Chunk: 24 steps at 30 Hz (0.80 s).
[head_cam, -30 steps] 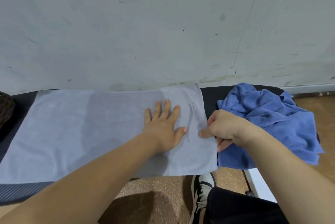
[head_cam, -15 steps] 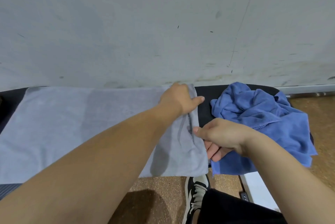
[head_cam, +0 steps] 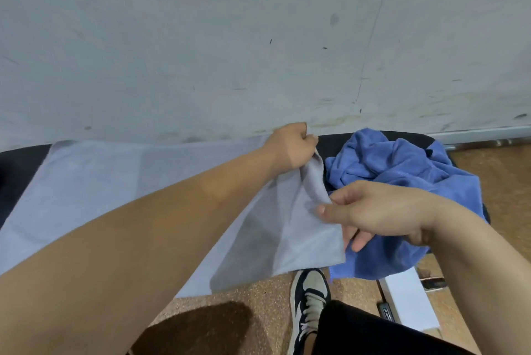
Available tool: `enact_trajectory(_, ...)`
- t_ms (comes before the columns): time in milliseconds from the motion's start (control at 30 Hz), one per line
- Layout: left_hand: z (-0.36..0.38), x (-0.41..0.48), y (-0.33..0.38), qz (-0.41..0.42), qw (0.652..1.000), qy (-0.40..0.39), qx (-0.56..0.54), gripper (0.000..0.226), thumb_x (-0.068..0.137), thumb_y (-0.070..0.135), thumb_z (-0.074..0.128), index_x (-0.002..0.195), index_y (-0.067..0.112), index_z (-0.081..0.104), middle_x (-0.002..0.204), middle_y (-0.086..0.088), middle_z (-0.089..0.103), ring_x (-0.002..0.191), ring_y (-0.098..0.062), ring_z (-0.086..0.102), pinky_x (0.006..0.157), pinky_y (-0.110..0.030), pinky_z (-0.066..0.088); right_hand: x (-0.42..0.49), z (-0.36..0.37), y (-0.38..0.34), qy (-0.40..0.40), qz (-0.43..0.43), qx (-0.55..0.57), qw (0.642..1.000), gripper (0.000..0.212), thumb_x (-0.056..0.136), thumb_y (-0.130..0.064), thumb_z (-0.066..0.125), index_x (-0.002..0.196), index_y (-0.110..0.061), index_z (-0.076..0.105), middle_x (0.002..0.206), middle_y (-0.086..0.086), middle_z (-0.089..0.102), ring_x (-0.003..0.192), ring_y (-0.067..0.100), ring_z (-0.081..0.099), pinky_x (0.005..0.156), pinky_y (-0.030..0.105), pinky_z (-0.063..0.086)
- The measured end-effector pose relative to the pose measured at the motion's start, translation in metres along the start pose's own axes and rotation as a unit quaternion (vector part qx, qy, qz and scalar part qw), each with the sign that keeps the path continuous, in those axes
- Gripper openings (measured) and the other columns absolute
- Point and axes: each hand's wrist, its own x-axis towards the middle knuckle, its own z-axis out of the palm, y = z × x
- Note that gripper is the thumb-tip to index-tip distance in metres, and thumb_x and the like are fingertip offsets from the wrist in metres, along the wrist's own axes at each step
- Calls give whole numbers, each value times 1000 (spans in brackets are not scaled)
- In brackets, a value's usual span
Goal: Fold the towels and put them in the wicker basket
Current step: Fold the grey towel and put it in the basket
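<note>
While the scuffed pale wall point(head_cam: 258, 38) fills the far half of the view, the grey towel point(head_cam: 129, 191) lies spread along the dark surface point(head_cam: 17, 176) beneath it. It is flat at its left and middle but raised and creased at its right end. Just right of it, touching its right edge, the blue towel point(head_cam: 402, 182) sits in an unfolded heap (its turn comes later, I judge).

A second ago the left hand point(head_cam: 290, 147) lay flat on the grey cloth. It then reached for the far right corner, and now it is clenched round that corner, which has come up off the surface. The right hand point(head_cam: 373, 211) keeps its pinch on the right edge nearer the person, thumb on top and fingers beneath.

With both right corners now gripped, smoothing looks finished and the first fold looks ready to begin, probably by carrying this end leftward over the rest. Nothing is folded yet, and the wicker basket is out of view. A black-and-white shoe point(head_cam: 309, 297) shows on the floor below.
</note>
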Motion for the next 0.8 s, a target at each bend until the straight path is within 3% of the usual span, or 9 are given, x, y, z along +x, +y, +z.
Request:
enact_trajectory(67,2,-4,17,1,994,-18,-111,37,103,26,54,69,18,40,73,-6,52,68,-20,49,69,-30,45,-11,-8,2,3,-21,50,999,39,104,-37,57,105,-3,76,98,10,81,93,25,77,93,42,61)
enact_trajectory(167,-4,-10,32,-3,981,-8,-193,29,102,28,57,77,15,48,83,-15,61,73,-23,59,65,-35,54,-23,-13,2,0,-49,118,992,40,102,-28,60,97,10,71,92,14,76,79,20,73,79,31,60)
enact_trajectory(233,-17,-15,32,-8,979,15,-202,27,100,29,59,79,13,53,84,-16,65,74,-26,63,67,-39,57,-27,-10,-2,-12,-69,131,989,50,99,-32,65,102,17,65,92,21,73,78,22,70,75,30,59)
enact_trajectory(333,-48,-32,15,-14,978,47,-202,30,101,27,60,77,12,50,84,-14,62,77,-27,69,70,-41,62,-25,6,-21,-36,-95,128,987,65,84,-49,75,100,14,68,91,26,74,81,27,71,78,36,59)
enact_trajectory(467,-99,-58,-22,-44,975,81,-204,23,102,25,57,84,12,49,89,-14,62,74,-30,76,72,-45,64,-7,44,-67,-43,-120,125,984,44,97,-40,69,79,0,69,76,22,72,69,24,70,71,37,62)
enact_trajectory(567,-140,-75,-54,-75,965,102,-231,20,104,21,53,87,9,52,90,-16,66,60,-24,70,59,-40,64,14,78,-110,-46,-128,108,985,40,99,-42,66,81,-6,66,77,21,72,69,27,71,73,39,63)
enact_trajectory(667,-183,-92,-93,-104,964,139,-203,26,105,24,51,107,0,61,85,-13,68,54,-20,65,52,-32,59,39,114,-154,-42,-130,70,988,45,99,-46,65,71,-12,59,60,13,64,55,25,64,64,34,60)
enact_trajectory(800,-237,-112,-151,-123,961,188,-161,18,104,28,57,110,11,61,81,-9,64,51,-15,60,46,-25,53,73,169,-200,-34,-146,25,988,46,100,-44,64,68,-12,58,51,7,54,47,21,53,56,31,54)
